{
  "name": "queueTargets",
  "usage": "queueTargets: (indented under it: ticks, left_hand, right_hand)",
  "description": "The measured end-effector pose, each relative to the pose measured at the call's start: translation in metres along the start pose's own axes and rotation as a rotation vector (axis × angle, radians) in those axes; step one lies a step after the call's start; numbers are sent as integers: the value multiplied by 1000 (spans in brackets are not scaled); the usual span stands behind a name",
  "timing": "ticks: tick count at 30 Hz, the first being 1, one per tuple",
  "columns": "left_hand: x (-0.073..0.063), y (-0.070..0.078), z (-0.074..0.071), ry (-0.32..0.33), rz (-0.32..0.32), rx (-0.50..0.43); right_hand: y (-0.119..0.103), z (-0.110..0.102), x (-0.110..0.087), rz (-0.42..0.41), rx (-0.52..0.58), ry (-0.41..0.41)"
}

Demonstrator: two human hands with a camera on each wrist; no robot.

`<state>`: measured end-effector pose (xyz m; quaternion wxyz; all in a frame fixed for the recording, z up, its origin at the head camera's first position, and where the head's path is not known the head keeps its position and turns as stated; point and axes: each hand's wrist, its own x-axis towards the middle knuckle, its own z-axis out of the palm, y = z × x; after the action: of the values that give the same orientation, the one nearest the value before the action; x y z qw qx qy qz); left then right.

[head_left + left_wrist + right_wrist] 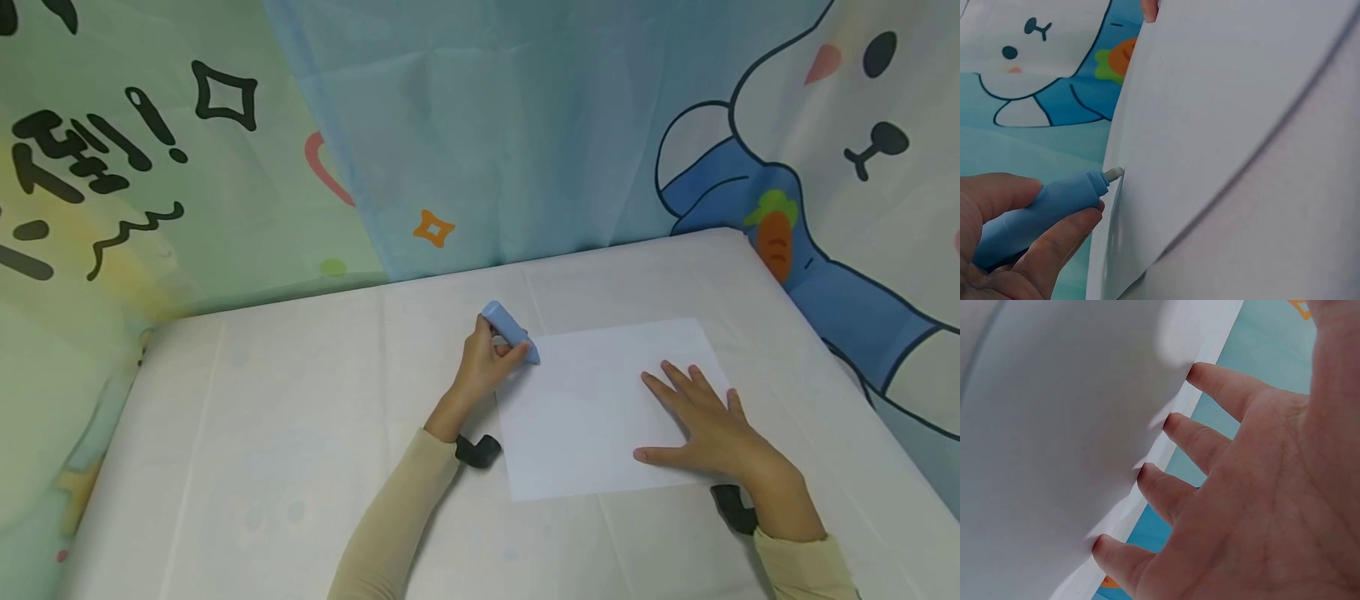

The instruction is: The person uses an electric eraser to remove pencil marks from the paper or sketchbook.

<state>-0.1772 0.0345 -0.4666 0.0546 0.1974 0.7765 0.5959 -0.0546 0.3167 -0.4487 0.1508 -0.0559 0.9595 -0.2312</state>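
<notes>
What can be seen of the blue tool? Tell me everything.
The blue tool is thick, pen-like and seemingly plastic, with a short whitish tip. The left grip holds it aslant, near the upper left corner of the paper in the head view; whether it touches the paper is unclear.

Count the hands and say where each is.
2: the right hand spread on the paper, the left hand holding a blue pen near the paper's far left corner.
</notes>
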Motion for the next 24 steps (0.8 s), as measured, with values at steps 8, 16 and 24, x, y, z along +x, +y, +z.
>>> queueTargets:
  ticks: [8,16,24]
  left_hand:
    - [0,0,0,-8,6,2]
    - [1,1,-1,-17,10,-2]
    - [0,-1,-1,-25,12,2]
  right_hand:
    - [-1,0,0,5,3,-2]
    - [0,-1,1,-3,9,5]
    - [0,0,0,-7,1,6]
